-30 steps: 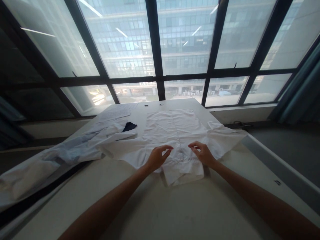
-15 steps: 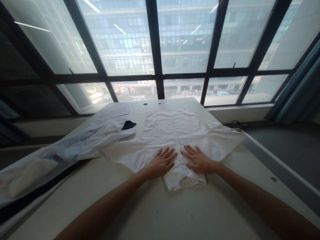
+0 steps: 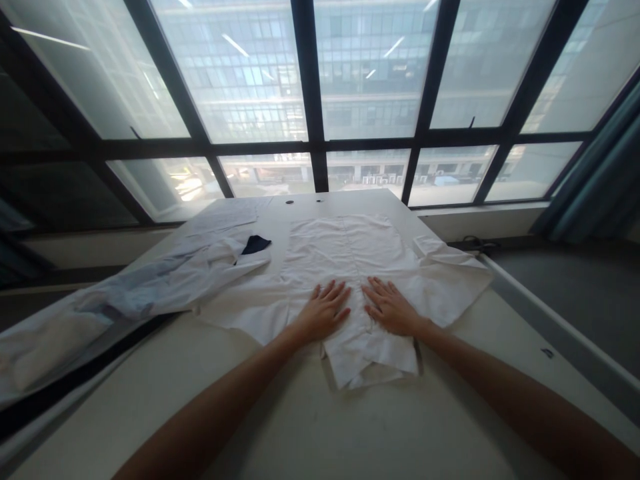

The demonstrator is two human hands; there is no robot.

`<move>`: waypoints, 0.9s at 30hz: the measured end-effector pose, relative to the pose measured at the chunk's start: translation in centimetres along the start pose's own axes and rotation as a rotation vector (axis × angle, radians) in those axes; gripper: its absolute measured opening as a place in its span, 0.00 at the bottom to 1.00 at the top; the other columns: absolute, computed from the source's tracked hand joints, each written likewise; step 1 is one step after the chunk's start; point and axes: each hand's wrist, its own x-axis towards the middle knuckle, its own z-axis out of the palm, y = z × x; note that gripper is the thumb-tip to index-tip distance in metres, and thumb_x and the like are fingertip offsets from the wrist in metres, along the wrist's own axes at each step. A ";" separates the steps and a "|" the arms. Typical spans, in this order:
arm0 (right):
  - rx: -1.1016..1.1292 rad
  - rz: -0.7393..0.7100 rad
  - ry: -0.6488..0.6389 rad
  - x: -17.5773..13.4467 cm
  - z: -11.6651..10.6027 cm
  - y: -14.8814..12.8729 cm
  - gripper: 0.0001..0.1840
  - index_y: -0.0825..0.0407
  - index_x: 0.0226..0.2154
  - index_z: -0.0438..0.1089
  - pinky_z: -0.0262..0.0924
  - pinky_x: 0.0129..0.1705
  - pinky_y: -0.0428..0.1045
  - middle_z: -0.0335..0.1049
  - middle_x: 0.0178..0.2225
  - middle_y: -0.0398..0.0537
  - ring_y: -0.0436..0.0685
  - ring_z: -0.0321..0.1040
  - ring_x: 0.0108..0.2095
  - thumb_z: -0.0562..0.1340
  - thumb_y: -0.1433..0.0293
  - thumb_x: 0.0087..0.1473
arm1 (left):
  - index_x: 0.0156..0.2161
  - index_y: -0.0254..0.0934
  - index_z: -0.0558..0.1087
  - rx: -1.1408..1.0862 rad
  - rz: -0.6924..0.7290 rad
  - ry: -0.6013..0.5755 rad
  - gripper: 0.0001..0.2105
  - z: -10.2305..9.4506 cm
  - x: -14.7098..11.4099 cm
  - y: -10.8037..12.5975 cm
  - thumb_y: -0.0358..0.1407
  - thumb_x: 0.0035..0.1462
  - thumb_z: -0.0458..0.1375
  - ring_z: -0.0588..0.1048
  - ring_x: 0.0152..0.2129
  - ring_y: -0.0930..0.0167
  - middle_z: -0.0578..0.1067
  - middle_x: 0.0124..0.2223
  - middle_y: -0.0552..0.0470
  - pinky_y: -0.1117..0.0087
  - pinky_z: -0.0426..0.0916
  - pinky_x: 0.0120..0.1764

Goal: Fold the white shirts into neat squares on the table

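A white shirt (image 3: 345, 243) lies spread out on the white table (image 3: 340, 433), its two sleeves stretched to either side and its collar end toward me. Creases run across its body, and a seam or placket goes down the middle. My left hand (image 3: 323, 313) rests flat on the cloth just left of that centre line, fingers apart. On the other side of the line, my right hand (image 3: 393, 308) presses flat too, its fingers spread. Neither hand grips the fabric.
Along the left edge lies a heap of white cloth and clear plastic (image 3: 150, 283), with a dark navy piece (image 3: 257, 245) by it. A small dark item (image 3: 547, 353) sits near the right edge. Large windows (image 3: 365, 73) rise behind the table.
Both hands have slid a little way up the shirt, away from me, still flat on it. More of the shirt's near end shows below them.
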 end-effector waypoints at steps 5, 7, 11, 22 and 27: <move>-0.068 0.040 -0.080 0.1 -0.4 0.9 0.35 0.51 0.72 0.49 0.33 0.70 0.65 0.39 0.73 0.55 0.63 0.34 0.73 0.45 0.52 0.70 | 0.72 0.45 0.53 0.014 -0.012 -0.031 0.28 0.6 0.0 -0.5 0.50 0.72 0.43 0.48 0.71 0.58 0.52 0.73 0.48 0.45 0.43 0.68; -0.097 0.095 -0.076 0.3 -0.9 2.3 0.36 0.51 0.72 0.48 0.34 0.70 0.66 0.38 0.73 0.54 0.63 0.34 0.73 0.45 0.52 0.69 | 0.72 0.47 0.54 0.016 -0.016 -0.017 0.28 0.8 0.2 -0.7 0.50 0.71 0.43 0.48 0.70 0.58 0.53 0.73 0.49 0.45 0.43 0.68; -0.187 0.259 -0.057 0.1 -2.1 7.0 0.35 0.53 0.72 0.48 0.36 0.69 0.67 0.39 0.73 0.57 0.65 0.36 0.73 0.45 0.54 0.70 | 0.71 0.48 0.55 0.017 -0.016 -0.011 0.27 1.1 0.4 -1.1 0.50 0.71 0.44 0.49 0.70 0.59 0.53 0.73 0.51 0.46 0.43 0.68; -0.225 0.471 0.063 -0.4 -3.2 14.5 0.34 0.57 0.70 0.52 0.37 0.69 0.66 0.41 0.73 0.61 0.65 0.38 0.72 0.47 0.58 0.69 | 0.71 0.48 0.55 0.008 -0.022 -0.025 0.27 0.9 0.2 -1.0 0.50 0.71 0.44 0.49 0.70 0.59 0.52 0.73 0.51 0.47 0.44 0.68; -0.238 0.448 0.178 0.1 -3.7 12.2 0.33 0.57 0.70 0.52 0.36 0.69 0.68 0.47 0.71 0.62 0.66 0.40 0.72 0.46 0.59 0.68 | 0.71 0.47 0.56 0.011 -0.025 -0.030 0.27 0.9 0.2 -0.9 0.50 0.71 0.43 0.48 0.71 0.59 0.52 0.73 0.51 0.46 0.44 0.68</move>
